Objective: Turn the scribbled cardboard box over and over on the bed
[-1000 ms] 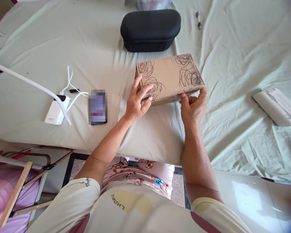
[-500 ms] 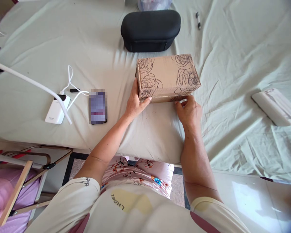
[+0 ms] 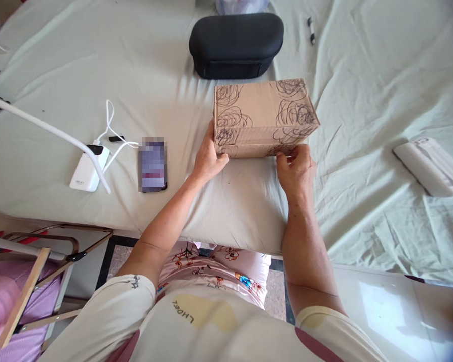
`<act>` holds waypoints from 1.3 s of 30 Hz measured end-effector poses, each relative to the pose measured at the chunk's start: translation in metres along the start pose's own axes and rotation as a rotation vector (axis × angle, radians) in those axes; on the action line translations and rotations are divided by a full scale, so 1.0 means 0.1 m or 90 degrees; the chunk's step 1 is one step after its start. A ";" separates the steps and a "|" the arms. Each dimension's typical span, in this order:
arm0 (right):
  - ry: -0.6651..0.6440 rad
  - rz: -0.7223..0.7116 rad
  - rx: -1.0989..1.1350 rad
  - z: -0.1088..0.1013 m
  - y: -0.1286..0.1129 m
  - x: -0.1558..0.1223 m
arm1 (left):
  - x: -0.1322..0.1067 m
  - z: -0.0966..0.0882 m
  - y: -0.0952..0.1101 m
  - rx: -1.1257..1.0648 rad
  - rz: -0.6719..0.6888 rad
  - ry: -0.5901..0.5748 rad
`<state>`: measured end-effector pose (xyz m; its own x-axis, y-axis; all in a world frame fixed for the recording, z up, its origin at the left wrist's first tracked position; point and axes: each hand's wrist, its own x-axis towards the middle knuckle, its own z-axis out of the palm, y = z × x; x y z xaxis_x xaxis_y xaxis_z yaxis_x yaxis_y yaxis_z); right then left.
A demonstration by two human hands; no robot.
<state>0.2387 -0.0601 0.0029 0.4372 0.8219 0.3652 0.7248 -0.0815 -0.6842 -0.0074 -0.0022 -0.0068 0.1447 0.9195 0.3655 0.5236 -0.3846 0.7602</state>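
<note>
A brown cardboard box (image 3: pixel 262 108) with black scribbled swirls at its corners is on the cloth-covered table, tilted so that its front side shows. My left hand (image 3: pixel 208 157) grips the box's left end, thumb at the lower front edge and fingers behind the left side. At the lower right front corner, my right hand (image 3: pixel 296 168) has its thumb and bent fingers closed on the box's bottom edge. Some fingertips of both hands are hidden by the box.
Behind the box lies a black zip case (image 3: pixel 236 45), with a pen (image 3: pixel 311 31) to its right. At left are a white power bank (image 3: pixel 88 168), its cable and a phone (image 3: pixel 153 166). A white lamp-like arm (image 3: pixel 53 128) crosses there. A white pack (image 3: pixel 430 163) lies far right.
The box has tipped back slightly, so more of its front side shows, and its right end has shifted a little to the right. Both hands have kept hold.
</note>
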 end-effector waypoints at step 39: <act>-0.081 -0.386 -0.145 0.14 -0.57 -0.48 | -0.12 0.15 0.14 0.082 0.293 0.175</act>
<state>0.1693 -0.0877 0.0154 -0.1408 0.8186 0.5569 0.9232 0.3117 -0.2248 0.0113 -0.0175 -0.0084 0.1669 0.5966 0.7850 0.5589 -0.7131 0.4232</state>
